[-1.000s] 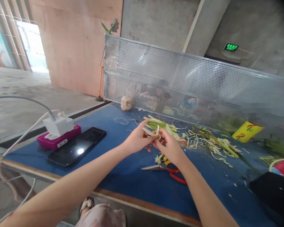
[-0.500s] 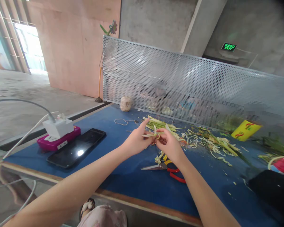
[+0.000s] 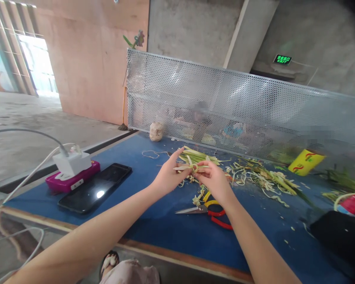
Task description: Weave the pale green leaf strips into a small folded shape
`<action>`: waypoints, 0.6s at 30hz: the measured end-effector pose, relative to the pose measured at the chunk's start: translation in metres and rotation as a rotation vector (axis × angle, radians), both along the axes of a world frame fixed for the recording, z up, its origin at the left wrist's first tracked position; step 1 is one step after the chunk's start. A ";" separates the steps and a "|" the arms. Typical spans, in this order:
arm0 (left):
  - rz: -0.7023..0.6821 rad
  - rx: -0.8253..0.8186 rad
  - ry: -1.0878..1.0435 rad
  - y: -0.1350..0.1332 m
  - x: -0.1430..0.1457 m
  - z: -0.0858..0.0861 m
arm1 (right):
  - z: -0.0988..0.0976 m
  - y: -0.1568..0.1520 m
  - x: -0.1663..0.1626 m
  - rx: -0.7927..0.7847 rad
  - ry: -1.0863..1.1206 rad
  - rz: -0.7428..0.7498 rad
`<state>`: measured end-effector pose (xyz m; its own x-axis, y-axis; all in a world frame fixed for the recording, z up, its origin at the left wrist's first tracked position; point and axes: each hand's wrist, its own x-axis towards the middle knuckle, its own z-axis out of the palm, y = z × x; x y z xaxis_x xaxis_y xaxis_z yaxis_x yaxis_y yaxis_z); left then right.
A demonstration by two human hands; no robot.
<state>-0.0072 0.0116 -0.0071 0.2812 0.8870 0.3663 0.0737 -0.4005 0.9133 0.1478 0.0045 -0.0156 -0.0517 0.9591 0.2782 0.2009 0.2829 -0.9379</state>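
Between my fingertips is a small knot of pale green plant strips [image 3: 183, 168], with loose ends sticking out to the left and upward. My left hand [image 3: 169, 175] pinches it from the left, index finger raised. My right hand [image 3: 214, 179] grips its other side with thumb and fingers. Just below my right hand lie scissors [image 3: 207, 210] with red and yellow handles, blades pointing left. A little pile of knotted strip pieces [image 3: 198, 197] sits beside them. Behind my hands rests a bundle of long green strips [image 3: 201, 154].
Strip scraps [image 3: 263, 179] are strewn right of my hands. A black phone [image 3: 96, 187] and a magenta power strip [image 3: 72, 179] with a white adapter lie left. A perforated metal screen [image 3: 239, 98] borders the blue table's [image 3: 154, 225] back. A yellow packet [image 3: 306, 161] and a black object [image 3: 340, 240] are right.
The held strips have turned slightly between my fingers, and more of their pale ends show at the left. My right hand has tilted a little. The scissors have stayed put.
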 end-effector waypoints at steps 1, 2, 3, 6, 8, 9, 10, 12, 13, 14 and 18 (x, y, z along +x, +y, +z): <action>0.002 0.024 0.018 -0.001 0.000 0.000 | 0.001 0.000 0.000 -0.049 0.059 0.010; 0.005 0.056 0.043 -0.002 -0.001 0.001 | 0.001 -0.001 -0.001 -0.104 0.124 0.017; 0.007 0.098 0.078 -0.004 -0.001 0.001 | 0.002 -0.002 -0.001 -0.165 0.191 0.021; -0.002 0.250 0.224 -0.009 -0.002 0.003 | 0.005 -0.005 -0.001 -0.328 0.369 0.037; -0.009 0.330 0.307 -0.011 -0.002 0.003 | 0.005 -0.006 -0.001 -0.385 0.438 0.048; -0.018 0.358 0.334 -0.011 -0.002 0.003 | 0.004 -0.006 -0.001 -0.399 0.458 0.052; -0.031 0.382 0.354 -0.011 -0.001 0.002 | 0.004 -0.005 -0.001 -0.408 0.468 0.057; -0.062 0.431 0.390 -0.011 -0.001 0.000 | 0.002 -0.004 -0.001 -0.403 0.459 0.056; -0.074 0.451 0.403 -0.010 -0.001 -0.001 | 0.002 -0.004 -0.002 -0.392 0.448 0.049; -0.078 0.465 0.410 -0.010 -0.001 -0.001 | 0.002 -0.004 -0.002 -0.379 0.440 0.042; 0.014 0.427 0.300 -0.005 -0.002 -0.002 | 0.008 -0.006 -0.003 -0.380 0.542 0.085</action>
